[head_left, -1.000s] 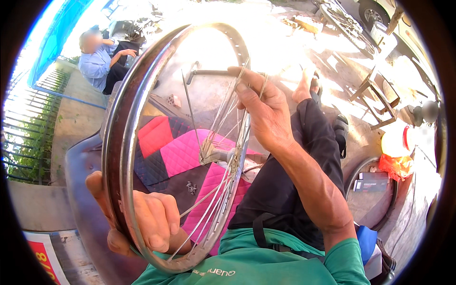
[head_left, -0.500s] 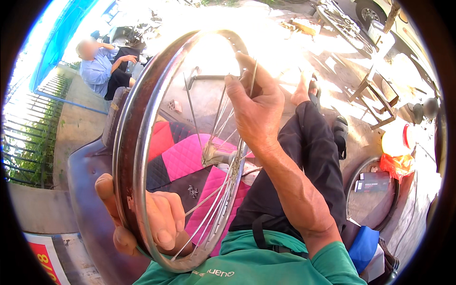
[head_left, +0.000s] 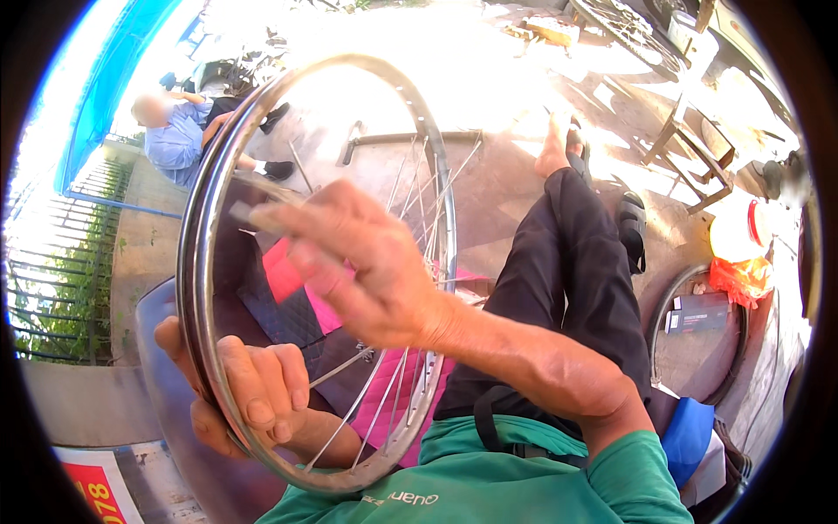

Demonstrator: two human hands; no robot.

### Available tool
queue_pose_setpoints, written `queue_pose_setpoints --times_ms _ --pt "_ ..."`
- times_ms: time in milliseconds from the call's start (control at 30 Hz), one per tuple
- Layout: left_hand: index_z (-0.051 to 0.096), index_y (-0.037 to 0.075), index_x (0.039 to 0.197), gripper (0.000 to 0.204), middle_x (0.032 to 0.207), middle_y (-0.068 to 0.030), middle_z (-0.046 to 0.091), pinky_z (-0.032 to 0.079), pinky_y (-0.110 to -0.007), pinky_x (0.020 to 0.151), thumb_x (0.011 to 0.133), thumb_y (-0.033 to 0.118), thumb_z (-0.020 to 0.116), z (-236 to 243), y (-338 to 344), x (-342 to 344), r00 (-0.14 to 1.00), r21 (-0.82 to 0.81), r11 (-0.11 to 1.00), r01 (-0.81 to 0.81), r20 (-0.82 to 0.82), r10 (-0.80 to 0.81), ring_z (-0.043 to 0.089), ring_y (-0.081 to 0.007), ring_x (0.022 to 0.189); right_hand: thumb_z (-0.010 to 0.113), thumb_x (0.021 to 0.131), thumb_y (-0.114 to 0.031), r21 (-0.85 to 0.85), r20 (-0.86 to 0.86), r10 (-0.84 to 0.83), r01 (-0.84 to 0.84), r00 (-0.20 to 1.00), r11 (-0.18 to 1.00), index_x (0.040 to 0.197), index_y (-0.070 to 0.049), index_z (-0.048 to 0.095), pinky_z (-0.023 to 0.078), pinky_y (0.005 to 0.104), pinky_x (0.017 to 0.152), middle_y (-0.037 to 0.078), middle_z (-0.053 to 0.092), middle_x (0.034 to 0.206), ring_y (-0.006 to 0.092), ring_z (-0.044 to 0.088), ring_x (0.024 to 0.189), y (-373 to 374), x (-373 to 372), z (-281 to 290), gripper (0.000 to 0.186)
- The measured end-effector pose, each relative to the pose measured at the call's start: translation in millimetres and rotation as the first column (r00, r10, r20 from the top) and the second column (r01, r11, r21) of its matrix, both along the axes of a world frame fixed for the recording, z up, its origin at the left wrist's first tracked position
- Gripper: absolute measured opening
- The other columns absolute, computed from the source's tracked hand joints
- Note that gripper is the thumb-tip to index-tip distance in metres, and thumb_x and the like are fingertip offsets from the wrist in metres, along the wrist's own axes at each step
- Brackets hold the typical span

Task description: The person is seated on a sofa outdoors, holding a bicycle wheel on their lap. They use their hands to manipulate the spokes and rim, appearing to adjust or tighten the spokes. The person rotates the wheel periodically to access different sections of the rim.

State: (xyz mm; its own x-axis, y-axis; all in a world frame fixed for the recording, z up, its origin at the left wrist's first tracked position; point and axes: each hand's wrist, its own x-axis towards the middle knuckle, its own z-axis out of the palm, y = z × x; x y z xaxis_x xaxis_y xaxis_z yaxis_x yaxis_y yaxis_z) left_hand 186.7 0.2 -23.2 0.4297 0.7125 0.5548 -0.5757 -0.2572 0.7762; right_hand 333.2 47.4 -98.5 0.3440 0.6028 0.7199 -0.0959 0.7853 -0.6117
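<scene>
The bare wheel rim (head_left: pixel 194 288) stands tilted upright in front of the person's green shirt (head_left: pixel 524 498), its near edge close against the belly, probably for steadiness. At its near left, the left hand (head_left: pixel 259 389) is wrapped firmly round it, thumb outside and fingers inside, which likely stops it rolling or turning. Thin spokes (head_left: pixel 342 366) run inside it. The right hand (head_left: pixel 362 266) reaches across the opening, fingers half-curled toward the far left side; it is blurred, so I cannot tell whether it pinches anything. Beneath lies a quilted patchwork cover (head_left: pixel 279 310), perhaps there as padding. The dark-trousered legs (head_left: pixel 541 279) stretch far right, seemingly leaving space for the wheel. A hoop-shaped tyre (head_left: pixel 744 336) lies at the right, around a grey box (head_left: pixel 698 313).
</scene>
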Motion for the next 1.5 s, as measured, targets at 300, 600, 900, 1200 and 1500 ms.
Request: queue_pose_setpoints --times_ms 300,600,900,1200,1500 --pt "0.023 0.002 0.147 0.052 0.084 -0.0051 0.055 0.041 -0.031 0.065 0.101 0.017 0.044 1 -2 -12 0.991 0.011 0.993 0.119 -0.063 -0.118 0.053 -0.0109 0.057 0.072 0.079 -0.014 0.071 0.055 -0.016 0.012 0.998 0.997 0.109 -0.01 0.071 0.046 0.0362 0.057 0.006 0.058 0.086 0.023 0.06 0.069 -24 -23 -5 0.031" --pt "0.024 0.004 0.147 0.053 0.084 -0.0056 0.056 0.041 -0.032 0.063 0.1 0.015 0.048 0 -6 -11 0.992 0.006 0.994 0.113 -0.056 -0.112 0.053 -0.0115 0.056 0.064 0.087 -0.006 0.012 -0.006 0.089 -0.089 0.996 0.996 0.114 -0.006 0.067 0.049 0.0344 0.066 0.01 0.059 0.09 0.0273 0.061 0.079 -16 -9 -5 0.027" --pt "0.021 0.005 0.15 0.056 0.085 -0.0089 0.057 0.043 -0.033 0.067 0.101 0.018 0.044 -1 -3 -15 0.988 0.028 0.989 0.148 -0.053 -0.147 0.055 -0.0142 0.055 0.06 0.096 -0.01 -0.275 -0.252 0.396 -0.458 0.883 0.845 0.114 -0.001 0.063 0.049 0.0238 0.072 0.004 0.067 0.097 0.0097 0.061 0.08 15 48 -15 0.02" --pt "0.025 0.015 0.149 0.062 0.083 -0.0148 0.065 0.051 -0.043 0.061 0.096 0.013 0.057 1 -13 -3 0.972 -0.051 0.979 0.198 -0.12 -0.203 0.062 -0.0259 0.057 0.055 0.096 -0.009 -0.184 -0.493 0.42 -0.563 0.762 0.806 0.11 0.0 0.063 0.05 0.0302 0.077 0.009 0.067 0.105 0.0159 0.063 0.085 -6 86 -37 0.019" --pt "0.038 0.006 0.131 0.053 0.114 -0.0203 0.068 0.027 -0.032 0.108 0.088 0.017 0.067 -1 -25 -3 0.957 -0.282 0.936 0.211 -0.135 -0.256 0.068 -0.0271 0.104 0.05 0.095 -0.016 -0.074 -0.739 0.372 -0.617 0.562 0.783 0.106 -0.005 0.059 0.043 0.0337 0.078 0.01 0.057 0.101 0.0194 0.053 0.085 -30 87 -32 0.017"
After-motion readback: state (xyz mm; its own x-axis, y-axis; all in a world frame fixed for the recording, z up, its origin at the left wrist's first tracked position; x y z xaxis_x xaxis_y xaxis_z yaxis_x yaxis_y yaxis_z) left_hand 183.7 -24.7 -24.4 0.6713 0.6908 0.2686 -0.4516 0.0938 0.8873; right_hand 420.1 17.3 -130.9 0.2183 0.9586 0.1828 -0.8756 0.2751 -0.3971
